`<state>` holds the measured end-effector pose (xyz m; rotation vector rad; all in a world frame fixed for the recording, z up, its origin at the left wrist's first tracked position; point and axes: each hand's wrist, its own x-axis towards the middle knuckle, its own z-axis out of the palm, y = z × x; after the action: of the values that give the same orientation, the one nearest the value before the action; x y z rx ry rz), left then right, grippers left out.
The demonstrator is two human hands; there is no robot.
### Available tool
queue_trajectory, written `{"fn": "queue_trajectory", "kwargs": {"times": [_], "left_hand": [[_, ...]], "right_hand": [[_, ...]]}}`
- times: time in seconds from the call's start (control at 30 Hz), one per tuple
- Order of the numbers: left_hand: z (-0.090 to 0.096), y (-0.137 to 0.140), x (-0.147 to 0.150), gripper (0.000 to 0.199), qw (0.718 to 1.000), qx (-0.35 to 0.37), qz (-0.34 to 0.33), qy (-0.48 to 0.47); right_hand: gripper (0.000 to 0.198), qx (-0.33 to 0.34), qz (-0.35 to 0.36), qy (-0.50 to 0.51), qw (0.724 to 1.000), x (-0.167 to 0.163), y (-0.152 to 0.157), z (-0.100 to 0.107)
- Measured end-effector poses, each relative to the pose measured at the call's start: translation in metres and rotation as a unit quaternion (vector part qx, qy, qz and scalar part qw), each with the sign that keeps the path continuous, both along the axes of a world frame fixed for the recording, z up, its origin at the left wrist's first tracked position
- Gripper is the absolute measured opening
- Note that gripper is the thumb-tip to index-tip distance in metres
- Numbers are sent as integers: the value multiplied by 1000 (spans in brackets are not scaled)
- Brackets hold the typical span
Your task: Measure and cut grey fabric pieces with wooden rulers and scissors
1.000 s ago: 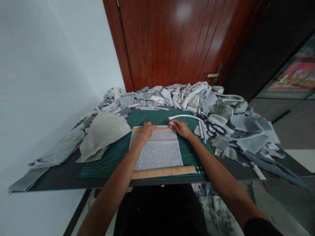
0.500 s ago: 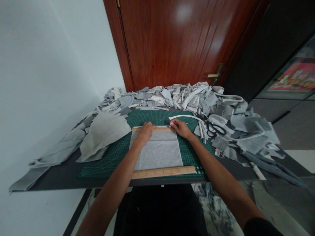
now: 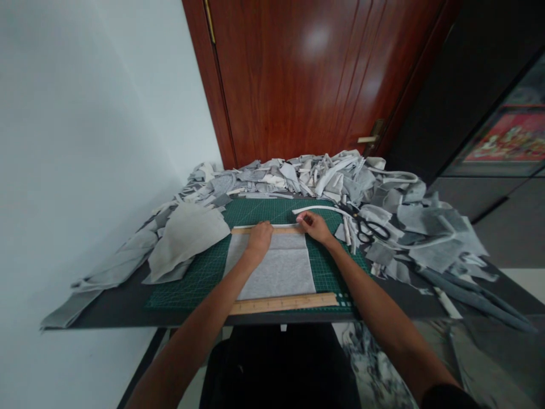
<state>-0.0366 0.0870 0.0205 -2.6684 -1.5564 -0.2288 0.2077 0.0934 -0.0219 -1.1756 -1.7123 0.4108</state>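
A grey cloth piece (image 3: 276,270) lies flat on the green cutting mat (image 3: 272,209), with a narrow wooden ruler (image 3: 285,230) across its far part. A thin pale strip of the cloth shows beyond that ruler. My left hand (image 3: 260,237) presses on the ruler near its middle, fingers curled together over its far edge. At the ruler's right end is my right hand (image 3: 315,226), thumb and fingers pinched around something small and pinkish that I cannot make out. A second, wider wooden ruler (image 3: 283,303) lies along the cloth's near edge.
Black-handled scissors (image 3: 371,228) lie among fabric scraps (image 3: 426,221) on the right. More scraps (image 3: 264,177) are heaped along the back, before a wooden door. A large pale cloth piece (image 3: 185,238) overlaps the mat's left side. A white wall stands at the left.
My left hand's fingers have drawn in from lying stretched along the ruler to a curled press. My right hand has lifted slightly at the ruler's end. The whole view has shifted a little.
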Motion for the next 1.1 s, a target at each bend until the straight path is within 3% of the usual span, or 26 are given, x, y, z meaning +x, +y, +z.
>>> {"fn": "queue_trajectory", "kwargs": {"times": [0.27, 0.67, 0.77, 0.87, 1.0, 1.1], "left_hand": [[2, -14, 8, 35, 999, -8, 2, 33], [6, -20, -31, 42, 996, -53, -64, -42], [13, -45, -54, 42, 992, -40, -86, -78], [15, -89, -85, 40, 976, 2, -164, -143], [5, -142, -126, 38, 965, -17, -242, -100], [-3, -157, -149, 34, 960, -44, -265, -75]], "right_hand": [[34, 1, 8, 3, 1000, -5, -1, -1], [32, 2, 33, -48, 998, -8, -4, -2], [29, 5, 34, -59, 998, -8, -4, -1], [24, 7, 35, -70, 997, -10, -4, -1], [19, 11, 44, -87, 995, -14, -2, -3], [19, 14, 41, -92, 995, -15, -2, -4]]}}
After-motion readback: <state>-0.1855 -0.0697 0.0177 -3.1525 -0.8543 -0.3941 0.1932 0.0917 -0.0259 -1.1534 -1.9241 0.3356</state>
